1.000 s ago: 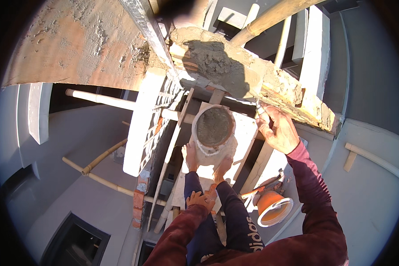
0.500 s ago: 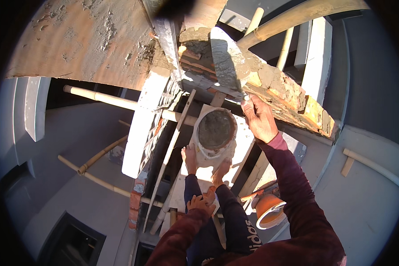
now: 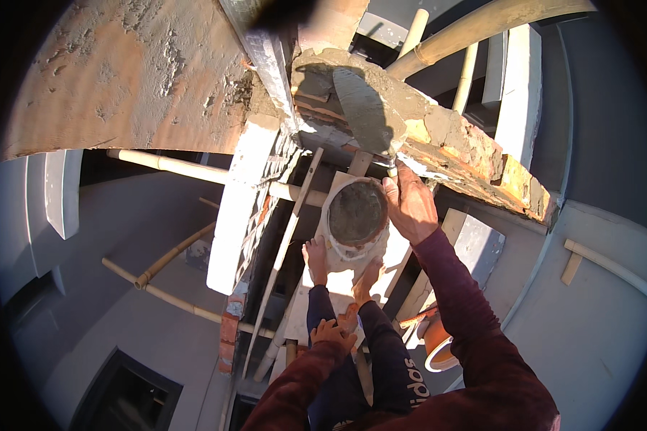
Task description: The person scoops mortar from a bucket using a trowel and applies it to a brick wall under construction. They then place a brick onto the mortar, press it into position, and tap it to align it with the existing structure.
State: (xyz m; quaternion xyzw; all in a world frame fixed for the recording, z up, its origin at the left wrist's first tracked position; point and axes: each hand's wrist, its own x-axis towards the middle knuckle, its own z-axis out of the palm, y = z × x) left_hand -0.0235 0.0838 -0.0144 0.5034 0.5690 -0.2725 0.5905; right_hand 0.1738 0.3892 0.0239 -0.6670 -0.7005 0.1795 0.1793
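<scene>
My right hand (image 3: pixel 415 206) grips the handle of a trowel (image 3: pixel 366 108). Its long, mortar-smeared blade reaches away from me over the brick wall (image 3: pixel 474 147), against the wet mortar on top; whether its whole face touches cannot be told. Below and left of that hand, a round bucket (image 3: pixel 331 215) of grey mortar (image 3: pixel 357 212) stands on a pale board, just beyond my bare feet. My left hand (image 3: pixel 331 334) is held low before my legs, fingers curled at a reddish-orange brick piece (image 3: pixel 349 318), partly hidden by the hand.
A mortar-spattered wooden panel (image 3: pixel 122 79) fills the far left, beside an upright metal straightedge (image 3: pixel 269 65). Bamboo poles (image 3: pixel 172 164) cross below and at the upper right. An orange pot (image 3: pixel 438 345) sits right of my legs. Dark gaps flank the standing board (image 3: pixel 305 316).
The trowel blade has shifted slightly down and lies flatter toward the wall's mortar. My right hand has come a little nearer to me. My left hand keeps its place by my legs.
</scene>
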